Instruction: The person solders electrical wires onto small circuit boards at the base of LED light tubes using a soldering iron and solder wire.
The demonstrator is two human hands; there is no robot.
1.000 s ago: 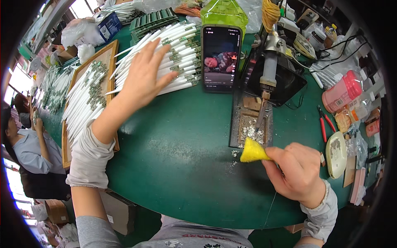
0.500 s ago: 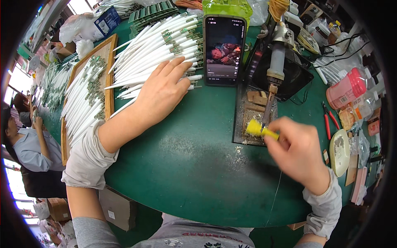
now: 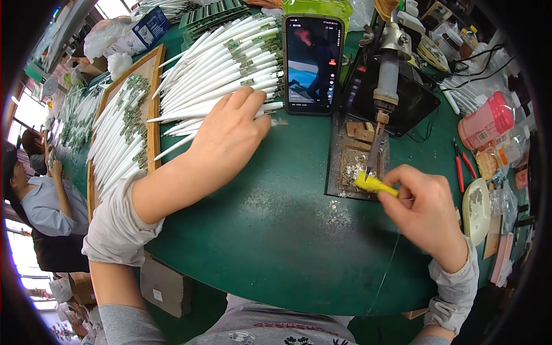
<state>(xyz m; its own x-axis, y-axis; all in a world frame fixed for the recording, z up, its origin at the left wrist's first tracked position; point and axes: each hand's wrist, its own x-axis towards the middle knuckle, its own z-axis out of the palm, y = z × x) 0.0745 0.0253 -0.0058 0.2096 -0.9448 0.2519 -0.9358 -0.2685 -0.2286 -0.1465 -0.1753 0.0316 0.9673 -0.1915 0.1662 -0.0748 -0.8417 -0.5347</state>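
Note:
My right hand [image 3: 422, 210] pinches a small yellow brush [image 3: 374, 183], whose bushy end meets the lower tip of a soldering iron [image 3: 376, 144] clamped upright in a stand. Beneath the tip lies a dark base plate [image 3: 334, 172] strewn with shiny solder crumbs. My left hand [image 3: 233, 129] rests at the near side of a pile of white sticks [image 3: 201, 92] with small green circuit boards at their ends. Its fingers curl downward, and their tips are hidden. A small shiny piece [image 3: 280, 122] shows beside the left thumb.
A phone [image 3: 313, 66] stands upright between the pile and the iron. On the left is a wooden-framed tray [image 3: 154, 123] of more sticks. Red-handled pliers [image 3: 463, 167], a pale dish [image 3: 477, 213] and a pink bottle [image 3: 486, 121] sit right. Another person [image 3: 49, 201] works far left.
The yellow brush has moved slightly right and down, now against the iron's tip. My left hand's fingers have curled more and drawn slightly nearer. The phone's picture has changed.

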